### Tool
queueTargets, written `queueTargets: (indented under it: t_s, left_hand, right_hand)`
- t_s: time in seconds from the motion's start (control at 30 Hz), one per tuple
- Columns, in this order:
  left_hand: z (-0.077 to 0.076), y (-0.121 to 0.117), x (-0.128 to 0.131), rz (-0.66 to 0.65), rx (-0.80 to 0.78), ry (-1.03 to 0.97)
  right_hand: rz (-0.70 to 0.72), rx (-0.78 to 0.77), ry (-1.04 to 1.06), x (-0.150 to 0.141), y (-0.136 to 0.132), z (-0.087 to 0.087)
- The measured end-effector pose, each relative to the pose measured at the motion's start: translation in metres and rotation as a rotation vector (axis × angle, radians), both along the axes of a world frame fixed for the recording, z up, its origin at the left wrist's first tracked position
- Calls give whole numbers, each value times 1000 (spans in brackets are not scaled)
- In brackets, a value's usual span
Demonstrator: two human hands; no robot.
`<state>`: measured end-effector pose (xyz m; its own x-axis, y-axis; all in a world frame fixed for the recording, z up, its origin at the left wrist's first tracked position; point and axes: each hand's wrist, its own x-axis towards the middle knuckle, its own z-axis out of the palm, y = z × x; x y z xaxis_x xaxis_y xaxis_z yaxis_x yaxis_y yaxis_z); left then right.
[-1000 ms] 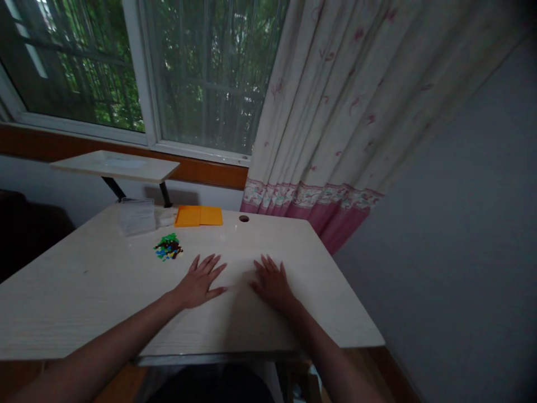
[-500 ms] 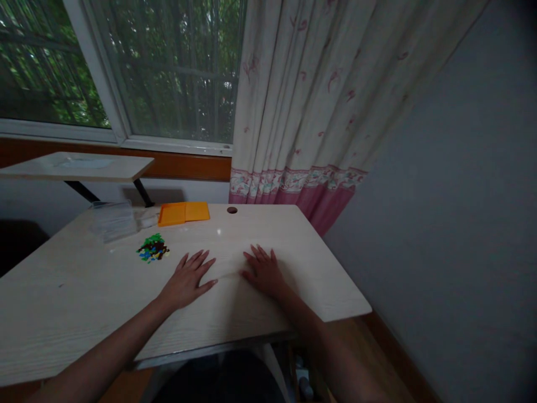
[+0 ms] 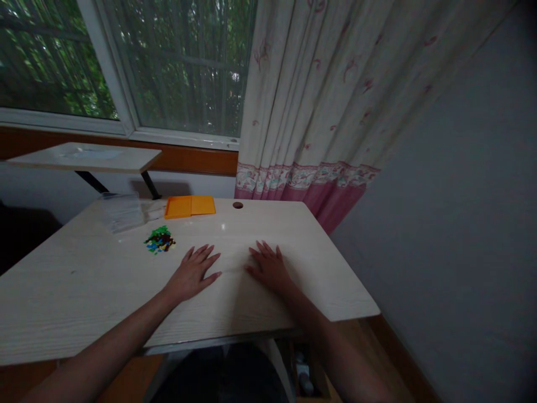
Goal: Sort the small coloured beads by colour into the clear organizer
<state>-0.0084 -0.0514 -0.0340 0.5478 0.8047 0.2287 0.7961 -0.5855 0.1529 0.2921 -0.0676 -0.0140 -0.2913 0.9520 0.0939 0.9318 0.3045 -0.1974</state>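
My left hand (image 3: 193,273) lies flat on the pale wooden desk (image 3: 104,291), fingers spread and holding nothing. My right hand (image 3: 267,267) rests palm down a short way to its right, also with fingers apart and nothing in it. Beyond the left hand, a little to its left, sits a heap of small green, blue, dark and pale plastic pieces (image 3: 160,240), too small to make out singly. Farther back is a flat orange tray (image 3: 178,207) in two joined halves, possibly an opened case. Neither hand touches the pieces or the tray.
A clear plastic container (image 3: 122,212) stands at the back left, below a raised shelf (image 3: 84,159) on dark legs. A round cable hole (image 3: 238,205) is near the desk's back edge. A curtain (image 3: 310,112) and a wall (image 3: 453,224) border the right side.
The whole view has shifted slightly, so the desk and its things appear a bit farther right and higher. Both hands stay flat in the same places on the desk.
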Motion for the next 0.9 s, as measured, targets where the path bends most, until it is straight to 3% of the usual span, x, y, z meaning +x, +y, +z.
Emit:
queueTargets:
  t_s: [0.73, 0.9]
  left_hand:
    - [1, 2, 0, -1, -17, -106]
    - [6, 8, -4, -12, -70, -218]
  right_hand:
    - [-6, 8, 40, 0, 2, 2]
    - [-8, 14, 52, 3, 4, -2]
